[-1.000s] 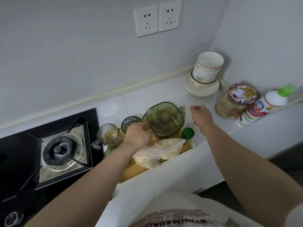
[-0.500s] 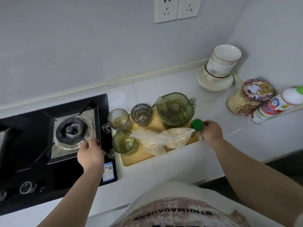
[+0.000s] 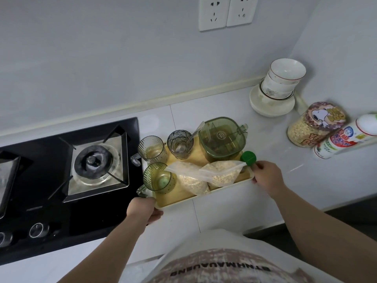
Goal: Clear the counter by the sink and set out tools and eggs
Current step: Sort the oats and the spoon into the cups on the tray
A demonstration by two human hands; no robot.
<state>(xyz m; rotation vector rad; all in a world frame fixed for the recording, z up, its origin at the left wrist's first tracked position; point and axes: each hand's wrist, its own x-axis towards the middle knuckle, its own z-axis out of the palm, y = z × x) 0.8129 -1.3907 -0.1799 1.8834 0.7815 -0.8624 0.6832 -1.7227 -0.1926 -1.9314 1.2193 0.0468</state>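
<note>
A cream tray [image 3: 179, 201] with a yellow floor sits on the white counter beside the stove. It carries a green lidded pitcher [image 3: 222, 139], a glass with a spoon [image 3: 180, 144], a ribbed clear mug [image 3: 152, 149], a green mug [image 3: 159, 179], two bags of oats [image 3: 206, 176] and a green-capped bottle [image 3: 248, 157]. My left hand [image 3: 143, 209] grips the tray's near-left corner. My right hand [image 3: 266, 177] grips its right end, next to the green cap.
A black gas stove [image 3: 67, 172] lies left of the tray, its knobs [image 3: 36, 230] at the front. Stacked white bowls [image 3: 279, 86] stand in the back right corner. A cartoon-lidded oat jar [image 3: 314, 124] and a white bottle [image 3: 346, 137] lie at the right wall.
My left hand left the stove edge and took hold of the tray's near-left corner. My right hand stayed at the tray's right end.
</note>
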